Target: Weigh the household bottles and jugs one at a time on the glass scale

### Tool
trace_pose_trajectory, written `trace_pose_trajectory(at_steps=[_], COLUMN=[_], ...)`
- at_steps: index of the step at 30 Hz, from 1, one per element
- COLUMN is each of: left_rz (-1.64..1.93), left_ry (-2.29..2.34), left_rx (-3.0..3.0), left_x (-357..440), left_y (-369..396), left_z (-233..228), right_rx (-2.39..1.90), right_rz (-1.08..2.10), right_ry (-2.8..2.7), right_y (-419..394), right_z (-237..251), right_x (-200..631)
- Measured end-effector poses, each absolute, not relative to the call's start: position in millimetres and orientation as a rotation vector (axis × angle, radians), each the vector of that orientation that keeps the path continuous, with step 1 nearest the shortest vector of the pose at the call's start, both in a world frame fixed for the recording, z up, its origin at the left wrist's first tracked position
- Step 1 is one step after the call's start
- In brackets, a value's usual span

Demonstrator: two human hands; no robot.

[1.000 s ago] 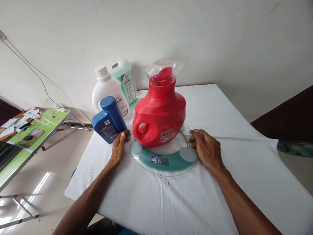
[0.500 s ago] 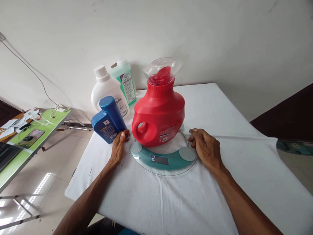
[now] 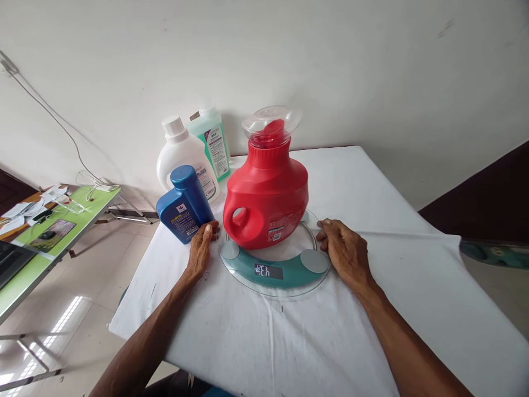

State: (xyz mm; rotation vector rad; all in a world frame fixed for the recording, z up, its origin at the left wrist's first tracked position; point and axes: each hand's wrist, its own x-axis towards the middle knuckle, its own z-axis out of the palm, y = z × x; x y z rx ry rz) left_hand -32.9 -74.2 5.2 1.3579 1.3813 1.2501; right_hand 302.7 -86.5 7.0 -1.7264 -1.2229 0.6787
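Observation:
A red detergent jug (image 3: 268,193) with a clear plastic dish-like piece (image 3: 264,122) over its neck stands upright on a round glass scale (image 3: 264,284). White digits glow on the scale's dark display (image 3: 268,271) and look upside down from here. My left hand (image 3: 201,248) is closed at the scale's left rim, its fingertips partly hidden, close beside a blue bottle (image 3: 182,212). On the opposite side, my right hand (image 3: 347,248) has its bent fingers on the right rim of the glass. Neither hand touches the red jug.
Behind the blue bottle stand a white jug (image 3: 182,151) and a green-liquid bottle (image 3: 217,146), near the wall. A white cloth (image 3: 289,342) covers the table. Off to the left, a green table (image 3: 78,212) carries papers (image 3: 28,209), a mouse and part of a laptop.
The display now shows larger digits in addition to the small ones at its left end. Both hands keep their places at the scale's rim; the view has shifted slightly.

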Motion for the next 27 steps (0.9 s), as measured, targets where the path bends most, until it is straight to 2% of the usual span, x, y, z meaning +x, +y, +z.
trace_pose_trajectory(at_steps=[27], left_rz=[1.261], left_ry=[1.376], left_rx=[1.389], left_x=[-33.8], left_y=[-72.8], left_z=[3.8], right_rx=[-1.731], right_rz=[0.651], right_ry=[-1.249], right_y=[-86.1], right_z=[4.8], right_x=[304.0])
